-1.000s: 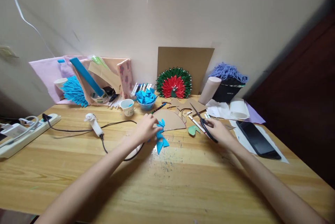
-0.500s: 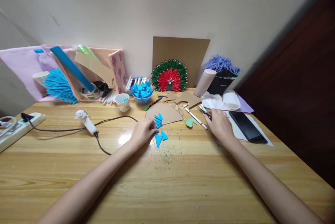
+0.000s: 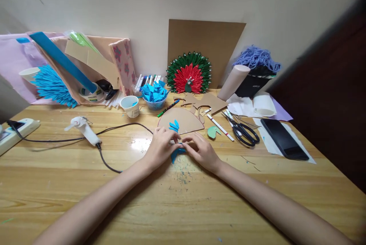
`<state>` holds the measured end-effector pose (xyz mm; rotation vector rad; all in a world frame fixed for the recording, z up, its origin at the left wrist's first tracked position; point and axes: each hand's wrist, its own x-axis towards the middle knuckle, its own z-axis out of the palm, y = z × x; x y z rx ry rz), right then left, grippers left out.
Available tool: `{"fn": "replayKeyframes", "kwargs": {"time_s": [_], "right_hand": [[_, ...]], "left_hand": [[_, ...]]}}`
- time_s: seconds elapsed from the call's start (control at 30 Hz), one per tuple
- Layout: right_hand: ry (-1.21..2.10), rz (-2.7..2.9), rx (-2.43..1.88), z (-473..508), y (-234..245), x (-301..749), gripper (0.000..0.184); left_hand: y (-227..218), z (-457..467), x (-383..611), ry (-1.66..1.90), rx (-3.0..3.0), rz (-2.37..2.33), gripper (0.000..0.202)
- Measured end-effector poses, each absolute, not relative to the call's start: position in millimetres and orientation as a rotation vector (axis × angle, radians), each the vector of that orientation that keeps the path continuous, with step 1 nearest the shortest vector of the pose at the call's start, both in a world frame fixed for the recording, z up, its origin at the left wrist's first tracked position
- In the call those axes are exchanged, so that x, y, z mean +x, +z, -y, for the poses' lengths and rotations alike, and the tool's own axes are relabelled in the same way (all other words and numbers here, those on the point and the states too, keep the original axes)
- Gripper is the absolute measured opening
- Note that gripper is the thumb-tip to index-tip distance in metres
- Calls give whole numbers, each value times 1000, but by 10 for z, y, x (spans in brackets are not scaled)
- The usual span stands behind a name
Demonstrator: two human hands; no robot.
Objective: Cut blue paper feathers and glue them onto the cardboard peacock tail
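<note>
My left hand [image 3: 162,146] and my right hand [image 3: 202,151] meet fingertip to fingertip just in front of a cardboard half-circle [image 3: 187,120]. Both are closed in a pinch on a small blue piece, paper or felt, mostly hidden by the fingers. Below the fingertips a blue triangle [image 3: 174,157] lies on the table. On the half-circle sit several narrow blue petals [image 3: 174,124] in a small fan. A green cut-out shaped like a bird's head [image 3: 213,132] rests to the right of it. Black-handled scissors [image 3: 246,133] lie farther right, touched by neither hand.
Behind stand a bowl of blue pieces [image 3: 154,102], a paper cup [image 3: 130,107] and a red-green peacock [image 3: 188,73]. A white glue gun [image 3: 87,132] with its cable lies left. Cardboard scraps [image 3: 210,102], markers [image 3: 220,127] and a phone [image 3: 283,140] are right.
My right hand has let go of the scissors and moved left to meet my left hand at the blue piece. The scissors now lie on the table. The camera view has shifted slightly.
</note>
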<state>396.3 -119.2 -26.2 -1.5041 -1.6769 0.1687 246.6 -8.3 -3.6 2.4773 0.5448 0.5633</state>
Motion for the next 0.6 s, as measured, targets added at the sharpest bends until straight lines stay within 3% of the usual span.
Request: {"fn": "replayKeyframes", "kwargs": {"time_s": [0.3,0.6], "right_hand": [[543,1384,-1522,1211,-321,4042,12],[416,1428,-1498,1252,-272,4044,7]], "left_hand": [[-111,168,2570,506,2397,-588,19],[-89,207,2538,446,2373,-531,19]]}}
